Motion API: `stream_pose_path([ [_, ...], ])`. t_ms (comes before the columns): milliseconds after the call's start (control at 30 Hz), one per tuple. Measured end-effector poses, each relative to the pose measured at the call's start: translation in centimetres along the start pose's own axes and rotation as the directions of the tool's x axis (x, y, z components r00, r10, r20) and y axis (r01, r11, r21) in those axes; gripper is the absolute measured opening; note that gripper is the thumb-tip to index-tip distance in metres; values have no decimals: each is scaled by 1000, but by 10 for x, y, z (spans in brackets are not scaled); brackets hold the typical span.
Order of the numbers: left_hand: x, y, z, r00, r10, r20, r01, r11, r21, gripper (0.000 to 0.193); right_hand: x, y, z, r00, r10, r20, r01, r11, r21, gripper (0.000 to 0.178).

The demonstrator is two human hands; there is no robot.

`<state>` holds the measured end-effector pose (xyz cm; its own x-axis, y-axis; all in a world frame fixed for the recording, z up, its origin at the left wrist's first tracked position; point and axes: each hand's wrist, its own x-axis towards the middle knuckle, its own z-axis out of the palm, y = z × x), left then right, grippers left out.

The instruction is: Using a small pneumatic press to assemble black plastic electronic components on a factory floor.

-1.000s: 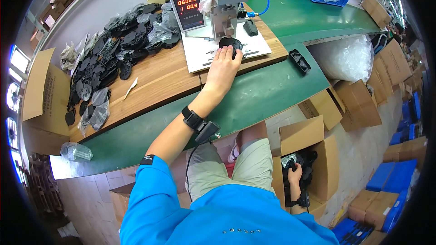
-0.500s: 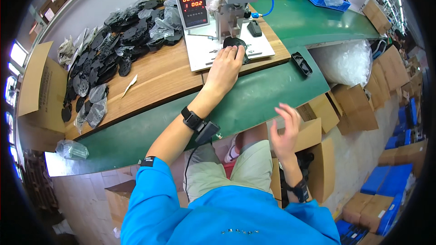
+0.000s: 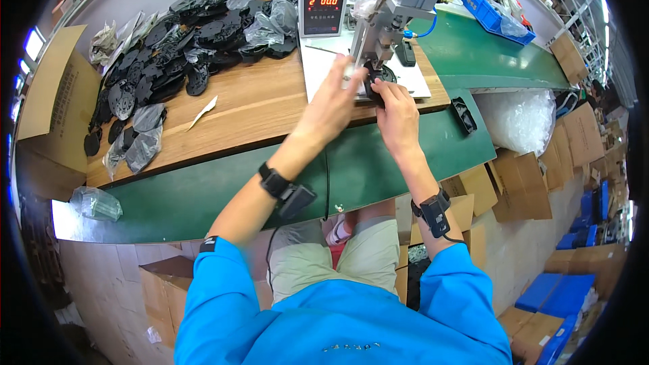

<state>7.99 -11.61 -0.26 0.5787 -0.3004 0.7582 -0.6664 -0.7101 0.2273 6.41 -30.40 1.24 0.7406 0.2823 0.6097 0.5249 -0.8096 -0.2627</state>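
Note:
A round black plastic part [image 3: 384,74] sits on the white base plate of a small press machine [image 3: 382,34], under its metal head. My right hand [image 3: 397,116] is at the part's front edge, its fingers closed on it. Just left of the press head, my left hand [image 3: 329,107] is smeared by motion, so its fingers and anything in them cannot be made out. A white control box [image 3: 323,7] with a lit red display stands behind my left hand.
A large pile of black plastic parts [image 3: 203,37] and clear bags covers the wooden board's left side. Beside it stands an open cardboard box [image 3: 57,108]. A black tray-like piece [image 3: 464,115] lies right on the green table [image 3: 270,179]. A blue crate [image 3: 483,10] is at the back right.
My right hand has come up from above the cardboard box beside my legs to the part at the press. My left hand has moved left off the part. The display's reading has changed.

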Motion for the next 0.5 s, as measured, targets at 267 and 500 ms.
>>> stream_pose_path([
  [267, -56, -98, -79, 954, -293, -63, 292, 860, 418, 53, 0, 2, 1, 1000, 10, -11, -9, 999, 53, 50],
  [500, -89, -119, -88, 887, -461, -24, 418, 780, 466, 56, -1, 5, 5, 1000, 21, -14, -20, 999, 41, 47],
])
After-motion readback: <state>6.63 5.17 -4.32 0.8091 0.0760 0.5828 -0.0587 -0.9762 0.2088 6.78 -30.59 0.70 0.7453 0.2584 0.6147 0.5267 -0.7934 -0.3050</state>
